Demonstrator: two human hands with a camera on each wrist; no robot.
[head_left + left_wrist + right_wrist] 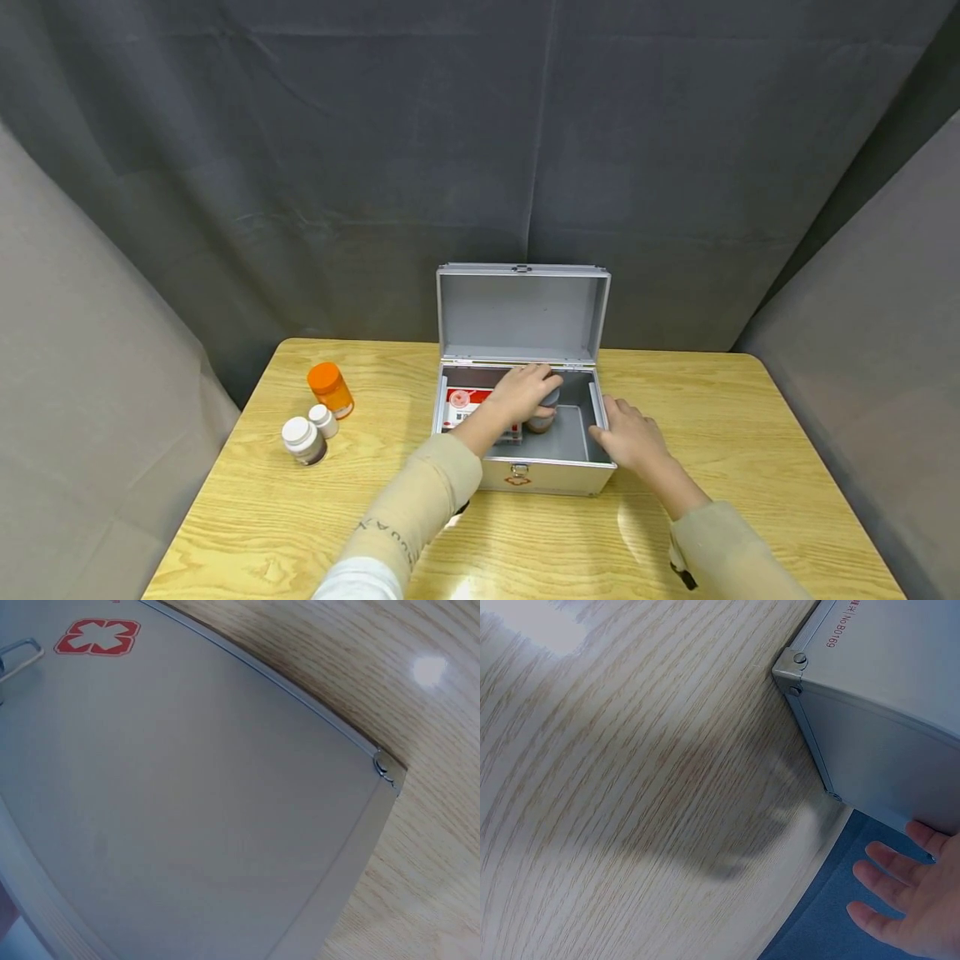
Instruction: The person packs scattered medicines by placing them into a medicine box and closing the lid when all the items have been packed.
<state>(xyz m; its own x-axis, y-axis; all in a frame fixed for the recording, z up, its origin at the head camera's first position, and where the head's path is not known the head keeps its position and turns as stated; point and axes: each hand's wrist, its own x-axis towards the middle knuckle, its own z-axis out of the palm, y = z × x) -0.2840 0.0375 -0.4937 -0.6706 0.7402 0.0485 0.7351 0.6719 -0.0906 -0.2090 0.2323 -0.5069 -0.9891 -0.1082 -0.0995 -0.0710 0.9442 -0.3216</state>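
Note:
An aluminium first-aid box (pixel 547 478) stands on the table with its lid (pixel 522 312) raised. My left hand (pixel 517 393) reaches inside and holds a small jar (pixel 540 424) with a greyish lid and brownish lower part, partly hidden by the fingers. To its left in the box lies a red and white medicine box (pixel 459 402), partly covered by my left wrist. At the box's right rim rests my right hand (pixel 632 435), thumb over the edge. The right wrist view shows its fingers (pixel 889 885) spread loosely beside the box's side wall (pixel 885 757).
On the left of the wooden table (pixel 697 467) stand an orange bottle (pixel 335 392), a small white bottle (pixel 323 421) and a larger white-capped bottle (pixel 304 442), close together. A dark curtain (pixel 375 167) hangs behind the table. The box's front bears a latch (pixel 519 470) and a red cross emblem (pixel 97 637).

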